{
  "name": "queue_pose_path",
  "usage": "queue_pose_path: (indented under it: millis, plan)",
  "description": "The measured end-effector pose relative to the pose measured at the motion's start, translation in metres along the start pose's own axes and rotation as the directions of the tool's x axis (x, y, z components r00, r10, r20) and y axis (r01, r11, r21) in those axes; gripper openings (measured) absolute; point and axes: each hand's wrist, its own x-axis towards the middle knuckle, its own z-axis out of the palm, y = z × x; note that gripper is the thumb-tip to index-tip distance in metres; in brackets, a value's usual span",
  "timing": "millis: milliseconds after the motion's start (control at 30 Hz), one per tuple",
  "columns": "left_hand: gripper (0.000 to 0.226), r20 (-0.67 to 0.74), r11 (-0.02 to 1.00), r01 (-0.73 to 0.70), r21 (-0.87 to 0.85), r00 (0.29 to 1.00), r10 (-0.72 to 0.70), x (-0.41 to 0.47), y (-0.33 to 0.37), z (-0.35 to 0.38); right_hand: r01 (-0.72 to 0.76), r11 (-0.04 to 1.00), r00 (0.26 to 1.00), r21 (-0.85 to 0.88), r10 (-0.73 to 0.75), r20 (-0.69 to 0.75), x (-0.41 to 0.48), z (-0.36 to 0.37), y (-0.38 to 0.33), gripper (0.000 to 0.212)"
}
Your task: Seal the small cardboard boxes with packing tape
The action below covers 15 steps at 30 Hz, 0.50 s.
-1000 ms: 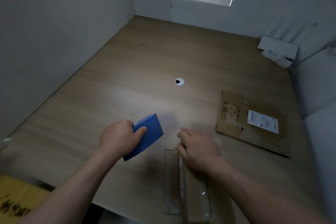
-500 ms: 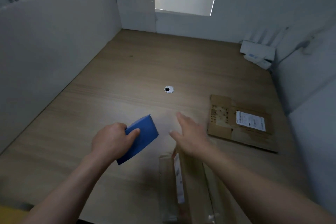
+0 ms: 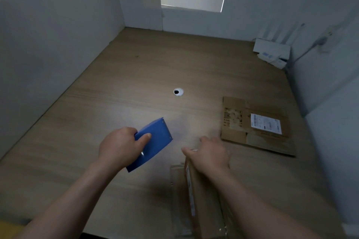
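Observation:
My left hand (image 3: pixel 121 146) grips a blue tape dispenser (image 3: pixel 155 139), held tilted just above the wooden table (image 3: pixel 136 75). A small cardboard box (image 3: pixel 204 196) with clear tape along its top stands at the near edge, right of the dispenser. My right hand (image 3: pixel 208 154) rests on the box's far end with its fingers curled over the edge; the hand is blurred. A second, flattened cardboard box (image 3: pixel 254 126) with a white shipping label lies to the right.
A round cable grommet (image 3: pixel 178 92) sits in the table's middle. White partition walls (image 3: pixel 58 48) close the table on the left, back and right. A white device with a cable (image 3: pixel 272 51) stands in the far right corner.
My right hand lifted off the box with fingers spread, then came back down onto its far end. The left hand kept hold of the dispenser.

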Motion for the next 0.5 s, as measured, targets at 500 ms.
queue_pose_path:
  millis: [500]
  plan:
    - [0.045, -0.013, 0.995, -0.092, -0.041, 0.996, 0.092, -0.01, -0.006, -0.023, -0.116, 0.993, 0.991, 0.005, 0.116, 0.064, 0.004, -0.028, 0.04, 0.1]
